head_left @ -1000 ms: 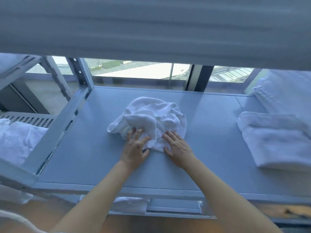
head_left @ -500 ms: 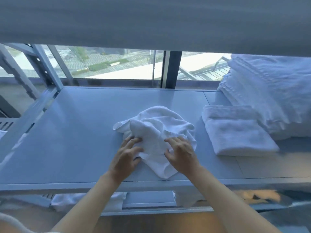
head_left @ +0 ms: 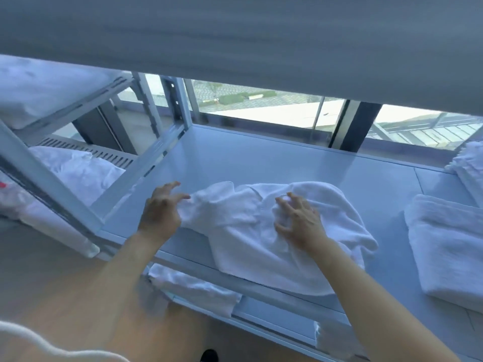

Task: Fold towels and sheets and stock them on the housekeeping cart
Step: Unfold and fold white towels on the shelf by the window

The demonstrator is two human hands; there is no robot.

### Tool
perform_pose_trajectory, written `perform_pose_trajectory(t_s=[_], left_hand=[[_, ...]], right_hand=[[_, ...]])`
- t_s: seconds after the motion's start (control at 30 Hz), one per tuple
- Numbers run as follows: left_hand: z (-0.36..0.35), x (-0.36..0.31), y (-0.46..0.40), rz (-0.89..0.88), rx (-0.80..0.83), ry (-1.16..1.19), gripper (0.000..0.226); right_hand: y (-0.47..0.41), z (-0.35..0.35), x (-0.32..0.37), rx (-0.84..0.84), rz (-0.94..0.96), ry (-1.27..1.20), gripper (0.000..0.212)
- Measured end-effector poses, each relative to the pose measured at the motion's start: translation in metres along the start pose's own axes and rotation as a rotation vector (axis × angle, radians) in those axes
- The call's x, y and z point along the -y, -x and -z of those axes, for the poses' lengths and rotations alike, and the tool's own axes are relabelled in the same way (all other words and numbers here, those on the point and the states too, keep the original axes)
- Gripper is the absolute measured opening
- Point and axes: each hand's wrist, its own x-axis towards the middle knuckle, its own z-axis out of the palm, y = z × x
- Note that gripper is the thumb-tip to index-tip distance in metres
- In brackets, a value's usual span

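We have a crumpled white towel (head_left: 264,231) on the grey cart shelf (head_left: 274,163), its near part draped over the shelf's front edge. Our left hand (head_left: 159,212) pinches the towel's left corner; our right hand (head_left: 298,220) presses on the bunched middle with curled fingers gripping the cloth. To the right lies a folded towel (head_left: 444,246), just beside the crumpled one, and behind it a stack of folded linen (head_left: 470,168) at the frame's edge. An upper shelf (head_left: 235,43) hangs low overhead. Left, the cart's upright posts (head_left: 146,165) bound the shelf. Bare shelf lies behind the towel up to the window (head_left: 261,105). More white linen (head_left: 196,286) sits on the shelf below.
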Motion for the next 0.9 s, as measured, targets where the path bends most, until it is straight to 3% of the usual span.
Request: perform_pose_trajectory(t_s=[0.13,0.23,0.43,0.53,0.6,0.67,0.73,0.9], left_hand=[[-0.032,-0.036,0.01,-0.044,0.129,0.212,0.043],[-0.059,-0.05,0.016,0.004,0.261,0.35,0.071],[-0.079,-0.038,-0.012,-0.019,0.232,0.171,0.075],[-0.084,-0.048,-0.035,-0.068,0.18,0.004,0.073],[-0.089,-0.063,-0.042,-0.044,0.127,0.043,0.079],[-0.098,-0.081,-0.037,-0.008,0.125,0.232,0.086],[-0.111,-0.091,-0.023,-0.02,0.177,0.405,0.094],[-0.13,-0.067,0.001,-0.113,0.123,0.327,0.1]], right_hand=[[0.003,-0.006,0.015,-0.012,-0.112,0.068,0.071],[0.017,-0.003,0.022,0.033,-0.221,0.168,0.069],[0.063,0.005,0.024,0.022,-0.346,0.206,0.059],[0.052,0.014,0.036,-0.182,-0.192,0.075,0.043],[0.034,0.016,0.046,-0.201,-0.046,-0.073,0.05],[0.01,0.016,0.055,-0.12,0.044,-0.12,0.071],[-0.013,0.01,0.061,-0.039,0.106,-0.068,0.076],[-0.027,-0.022,0.046,0.183,0.05,-0.114,0.075]])
